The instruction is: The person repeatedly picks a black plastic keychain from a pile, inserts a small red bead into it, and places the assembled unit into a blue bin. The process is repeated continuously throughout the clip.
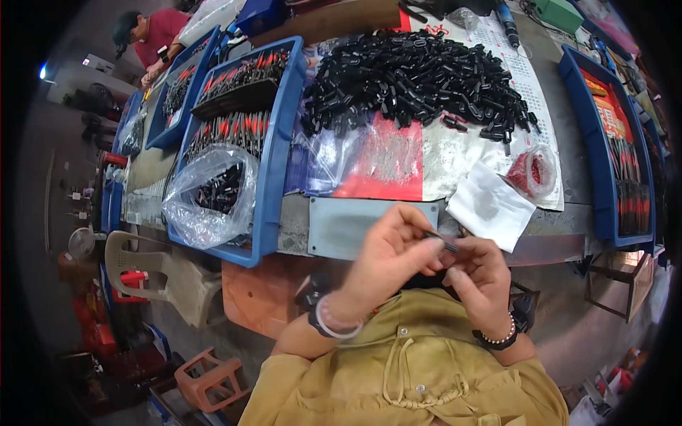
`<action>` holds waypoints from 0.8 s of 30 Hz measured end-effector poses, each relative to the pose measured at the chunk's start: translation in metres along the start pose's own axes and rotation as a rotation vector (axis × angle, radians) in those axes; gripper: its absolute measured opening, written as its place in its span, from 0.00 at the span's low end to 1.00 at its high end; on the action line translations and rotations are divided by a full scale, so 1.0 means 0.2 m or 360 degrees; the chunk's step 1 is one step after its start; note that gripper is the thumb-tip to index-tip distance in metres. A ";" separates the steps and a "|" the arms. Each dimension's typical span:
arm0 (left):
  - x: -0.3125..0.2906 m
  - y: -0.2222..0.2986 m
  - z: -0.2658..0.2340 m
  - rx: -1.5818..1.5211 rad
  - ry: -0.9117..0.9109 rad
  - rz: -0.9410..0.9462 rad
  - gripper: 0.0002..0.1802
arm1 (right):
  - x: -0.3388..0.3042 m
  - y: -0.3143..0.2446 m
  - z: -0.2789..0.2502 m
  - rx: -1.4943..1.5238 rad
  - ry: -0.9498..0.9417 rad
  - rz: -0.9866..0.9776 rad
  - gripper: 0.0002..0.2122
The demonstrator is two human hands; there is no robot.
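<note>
My left hand [398, 245] pinches a small, thin dark piece [450, 246] between thumb and fingers, just in front of the table edge. Close against it, my right hand [482, 273] has its fingers curled together at the far end of the piece; what sits between those fingertips is hidden. Under and behind the left hand lies a grey rectangular plate [337, 226]. Beyond it, a large heap of small black plastic parts [419, 74] spreads over printed paper sheets [398, 156]. A white cloth [490, 202] lies near my right hand, beside a clear bag of tiny red pieces [531, 174].
On the left, a blue crate [273, 177] holds rows of red-and-black pieces and an open clear bag [213, 199] with black parts. Another blue crate [604, 177] stands at the right. A person [153, 42] works at the far left. Stools and a plastic chair [163, 270] stand below.
</note>
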State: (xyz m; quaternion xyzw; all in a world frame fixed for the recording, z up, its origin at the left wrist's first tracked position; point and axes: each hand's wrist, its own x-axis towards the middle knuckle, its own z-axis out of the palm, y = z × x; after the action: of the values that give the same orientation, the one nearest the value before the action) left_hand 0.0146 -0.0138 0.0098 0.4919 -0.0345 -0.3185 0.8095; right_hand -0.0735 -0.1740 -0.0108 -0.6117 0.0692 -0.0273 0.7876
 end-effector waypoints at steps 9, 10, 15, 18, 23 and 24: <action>-0.09 -0.12 0.04 0.0055 -0.0153 0.0096 0.12 | 0.02 -0.03 -0.03 -0.0239 -0.0027 -0.0248 0.09; -0.10 -0.12 0.04 0.0106 -0.0145 0.0079 0.12 | 0.02 -0.04 -0.04 -0.0366 -0.0034 -0.0321 0.08; -0.13 -0.11 0.03 0.0583 -0.0166 0.0118 0.11 | 0.06 -0.08 -0.07 -0.0688 -0.0179 -0.0451 0.07; -0.14 -0.09 0.02 0.0953 -0.0242 0.0128 0.12 | 0.06 -0.13 -0.11 -0.0732 -0.0391 -0.0268 0.05; -0.13 -0.10 0.03 0.0857 -0.0366 -0.0081 0.19 | 0.10 -0.22 -0.25 -0.1020 -0.0329 -0.0336 0.05; -0.13 -0.10 0.03 0.0821 -0.0389 -0.0204 0.19 | 0.13 -0.25 -0.32 -0.1250 -0.0116 -0.0390 0.05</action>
State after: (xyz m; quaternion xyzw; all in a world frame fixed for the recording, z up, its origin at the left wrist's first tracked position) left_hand -0.0176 -0.0105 0.0028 0.6407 -0.1805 -0.4068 0.6257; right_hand -0.0548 -0.2504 0.0203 -0.8701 -0.0269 -0.0708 0.4870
